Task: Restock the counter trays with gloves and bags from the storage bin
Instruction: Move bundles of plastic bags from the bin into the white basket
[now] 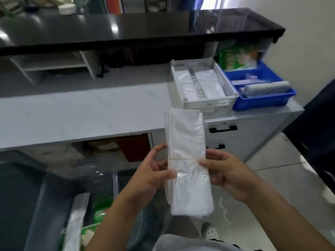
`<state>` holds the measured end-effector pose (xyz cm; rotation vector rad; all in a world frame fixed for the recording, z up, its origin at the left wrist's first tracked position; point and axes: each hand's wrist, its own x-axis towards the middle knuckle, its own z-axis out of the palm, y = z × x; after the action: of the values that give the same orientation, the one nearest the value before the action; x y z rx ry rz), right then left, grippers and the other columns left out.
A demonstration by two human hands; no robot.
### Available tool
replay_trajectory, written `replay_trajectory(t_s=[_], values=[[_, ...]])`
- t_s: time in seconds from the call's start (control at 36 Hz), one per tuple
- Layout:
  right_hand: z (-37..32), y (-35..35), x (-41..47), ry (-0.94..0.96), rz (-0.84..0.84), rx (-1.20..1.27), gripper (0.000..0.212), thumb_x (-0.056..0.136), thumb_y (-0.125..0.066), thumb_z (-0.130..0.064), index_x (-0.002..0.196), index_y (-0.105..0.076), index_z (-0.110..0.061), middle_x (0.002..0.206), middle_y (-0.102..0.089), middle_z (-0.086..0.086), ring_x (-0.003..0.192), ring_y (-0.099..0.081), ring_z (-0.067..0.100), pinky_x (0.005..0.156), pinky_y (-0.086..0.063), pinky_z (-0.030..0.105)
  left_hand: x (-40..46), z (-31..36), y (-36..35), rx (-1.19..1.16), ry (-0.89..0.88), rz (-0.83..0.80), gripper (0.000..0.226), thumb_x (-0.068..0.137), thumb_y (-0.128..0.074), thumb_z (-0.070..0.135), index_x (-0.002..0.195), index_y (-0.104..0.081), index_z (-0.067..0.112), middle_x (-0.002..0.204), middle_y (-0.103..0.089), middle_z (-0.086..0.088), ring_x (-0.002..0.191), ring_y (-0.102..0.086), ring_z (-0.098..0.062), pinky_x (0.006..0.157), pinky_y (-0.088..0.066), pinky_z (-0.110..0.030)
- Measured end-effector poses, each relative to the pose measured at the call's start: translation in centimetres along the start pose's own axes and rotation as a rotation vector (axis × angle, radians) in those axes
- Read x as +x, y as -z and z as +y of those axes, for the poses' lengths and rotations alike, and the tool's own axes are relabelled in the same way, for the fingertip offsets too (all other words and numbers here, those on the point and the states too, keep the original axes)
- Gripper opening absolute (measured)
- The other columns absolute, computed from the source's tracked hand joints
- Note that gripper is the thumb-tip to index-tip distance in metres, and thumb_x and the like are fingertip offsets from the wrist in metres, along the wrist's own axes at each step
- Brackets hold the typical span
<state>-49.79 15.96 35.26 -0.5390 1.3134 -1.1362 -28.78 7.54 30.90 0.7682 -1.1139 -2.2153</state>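
Head view: both hands' fingers clamp the bag bundle [188, 160] before white tray [208, 103], blue tray [262, 100].

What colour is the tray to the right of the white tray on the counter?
Blue. The blue tray sits right of the white tray in the head view, the only view.

Held between left hand [154, 175] and right hand [224, 172], in front of the worktop [81, 113]: bundle [188, 160]. On the worktop's right end, side by side: tray [203, 84] left, bin [262, 87] right, touching. In the tray: bags [208, 84]. In the bin: roll [264, 87]. Behind both, under the upper ledge [126, 28]: packets [237, 55]. Below the tray: drawers [228, 136].
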Motion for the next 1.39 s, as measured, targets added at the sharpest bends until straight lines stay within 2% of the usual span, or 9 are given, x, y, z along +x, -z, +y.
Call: replay_trajectory(t_s=[0.25, 0.39, 0.56, 0.67, 0.86, 1.0, 1.14, 1.31, 1.39], values=[[-3.8, 18.1, -2.5, 0.08, 0.121, 0.068, 0.031, 0.074, -0.072, -0.015, 0.103, -0.076, -0.005, 0.108, -0.073, 0.019, 0.103, -0.067, 0.043, 0.081, -0.058, 0.047, 11.9, -4.9, -15.5, 0.089, 0.057, -0.093, 0.065, 0.076, -0.078, 0.0, 0.129, -0.06, 0.032, 0.124, -0.067, -0.021, 0.111, -0.066, -0.034, 0.083, -0.057, -0.045], [-5.2, 22.3, -2.5, 0.12, 0.145, 0.09, 0.032, 0.072, -0.072, -0.016, 0.102, -0.076, -0.006, 0.105, -0.075, 0.017, 0.092, -0.073, 0.033, 0.074, -0.061, 0.041, 14.9, -6.0, -20.2, 0.123, 0.056, -0.052, 0.06, 0.076, -0.079, 0.004, 0.128, -0.063, 0.028, 0.124, -0.067, -0.02, 0.114, -0.064, -0.036, 0.086, -0.056, -0.047], [-7.4, 25.9, -0.3, 0.211, 0.156, 0.134, 0.029, 0.066, -0.075, -0.015, 0.094, -0.077, -0.004, 0.096, -0.076, 0.017, 0.079, -0.074, 0.03, 0.062, -0.06, 0.033, 19.5, -4.3, -23.5, 0.189, 0.023, -0.064, 0.055, 0.071, -0.08, 0.004, 0.119, -0.068, 0.028, 0.115, -0.071, -0.02, 0.103, -0.071, -0.03, 0.076, -0.058, -0.035], [-9.9, 28.7, 1.8, 0.285, 0.207, 0.157, 0.037, 0.061, -0.08, -0.014, 0.096, -0.075, -0.002, 0.092, -0.077, 0.017, 0.074, -0.074, 0.03, 0.055, -0.056, 0.026, 24.1, -3.5, -25.1, 0.195, 0.017, -0.09, 0.061, 0.073, -0.078, 0.0, 0.126, -0.061, 0.025, 0.116, -0.07, -0.02, 0.104, -0.069, -0.031, 0.078, -0.059, -0.039], [-16.4, 33.9, 7.3, 0.32, 0.265, 0.145, 0.067, 0.055, -0.085, -0.013, 0.115, -0.055, -0.015, 0.106, -0.074, 0.005, 0.093, -0.073, 0.032, 0.063, -0.06, 0.041, 33.7, -2.4, -27.0, 0.164, -0.022, -0.15, 0.065, 0.073, -0.084, 0.013, 0.129, -0.056, 0.031, 0.119, -0.07, -0.013, 0.107, -0.069, -0.029, 0.082, -0.057, -0.04], [-22.6, 36.7, 11.7, 0.177, 0.081, 0.004, 0.034, 0.074, -0.073, -0.012, 0.107, -0.074, -0.021, 0.111, -0.073, 0.012, 0.101, -0.071, 0.033, 0.077, -0.061, 0.047, 40.1, -0.8, -27.4, 0.169, -0.052, -0.138, 0.067, 0.073, -0.086, 0.018, 0.13, -0.054, 0.033, 0.12, -0.07, -0.011, 0.106, -0.069, -0.03, 0.079, -0.056, -0.041], [-26.8, 38.5, 16.3, 0.158, 0.068, -0.116, 0.038, 0.076, -0.074, -0.007, 0.112, -0.071, -0.02, 0.11, -0.074, 0.009, 0.101, -0.072, 0.029, 0.073, -0.062, 0.041, 45.1, 0.7, -27.5, 0.133, -0.054, -0.106, 0.063, 0.077, -0.083, 0.017, 0.13, -0.055, 0.036, 0.12, -0.07, -0.01, 0.11, -0.068, -0.03, 0.08, -0.058, -0.039], [-29.1, 39.5, 20.8, 0.242, 0.172, -0.221, 0.038, 0.08, -0.07, 0.002, 0.115, -0.066, -0.013, 0.106, -0.075, 0.009, 0.097, -0.072, 0.028, 0.077, -0.061, 0.046, 48.6, 2.0, -28.4, 0.351, -0.2, 0.024, 0.045, 0.089, -0.069, 0.011, 0.123, -0.065, 0.04, 0.112, -0.074, 0.001, 0.105, -0.069, -0.017, 0.087, -0.057, -0.032], [-30.4, 40.6, 23.0, 0.297, 0.145, -0.304, 0.036, 0.081, -0.069, 0.005, 0.113, -0.066, -0.011, 0.104, -0.075, 0.008, 0.098, -0.072, 0.024, 0.085, -0.06, 0.043, 49.6, 2.5, -28.0, 0.578, -0.218, 0.121, 0.043, 0.091, -0.068, 0.027, 0.128, -0.058, 0.047, 0.123, -0.066, 0.018, 0.114, -0.062, -0.003, 0.095, -0.053, -0.031]])
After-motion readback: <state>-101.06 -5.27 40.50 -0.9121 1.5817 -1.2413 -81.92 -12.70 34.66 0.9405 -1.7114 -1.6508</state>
